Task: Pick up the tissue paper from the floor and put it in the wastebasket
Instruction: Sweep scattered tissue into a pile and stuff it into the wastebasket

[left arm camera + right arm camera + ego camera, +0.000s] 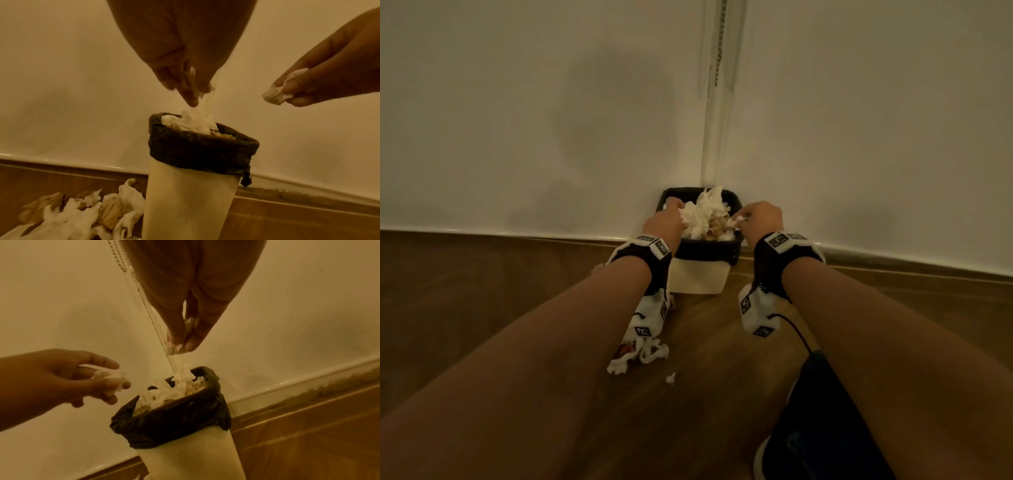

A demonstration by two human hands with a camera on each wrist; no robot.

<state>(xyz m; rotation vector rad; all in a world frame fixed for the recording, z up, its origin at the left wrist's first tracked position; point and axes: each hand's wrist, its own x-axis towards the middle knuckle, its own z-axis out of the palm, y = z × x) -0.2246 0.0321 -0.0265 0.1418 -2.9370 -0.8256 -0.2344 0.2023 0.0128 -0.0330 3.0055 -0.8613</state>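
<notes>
A cream wastebasket (698, 277) with a black liner (201, 151) stands in the wall corner, heaped with white tissue (703, 214). My left hand (675, 215) hovers over its left rim and holds a crumpled tissue wad (112, 379) in curled fingers. Over the right rim, my right hand (743, 219) pinches a small tissue piece (277, 94) between thumb and fingers. More tissue paper (642, 354) lies on the wooden floor under my left forearm, with a tiny scrap (671, 378) beside it. From the left wrist, a tissue pile (82, 214) shows left of the basket.
White walls meet behind the basket, and a bead chain (719, 51) hangs in the corner. A skirting strip (517, 234) runs along the brown wooden floor (482, 291). A dark shoe and leg (825, 428) sit at the lower right.
</notes>
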